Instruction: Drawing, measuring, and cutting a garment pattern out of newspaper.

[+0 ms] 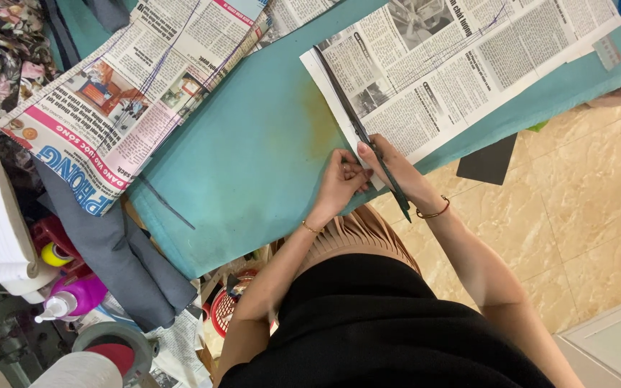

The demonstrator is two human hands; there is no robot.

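The right hand (389, 162) has its grip closed around a long dark strip (357, 129), a thin ruler-like blade that runs slantwise from the hand up along the left edge of a newspaper sheet (454, 72); its lower end sticks out past the wrist toward the floor. The fingers fold over the strip near the sheet's lower left corner and press it down on the paper. The left hand (343, 183) lies just beside the right, touching it, with its fingers curled and tucked in at the same corner of the sheet; whether they pinch the paper or only rest on it cannot be made out. Each wrist bears a thin bracelet.

The sheet lies on teal cloth (253, 144) that covers the counter, its far part reaching toward the upper right. A yellowish stain marks the cloth just left of the strip. A second, folded newspaper (131, 93) with colour pictures and pen lines lies well apart at the upper left, hanging over the cloth's edge. Below it a grey garment (123, 259) drapes down, and near that stand a purple spray bottle (77, 296) and a red basket (226, 309). At the right is a beige tiled floor (583, 201).
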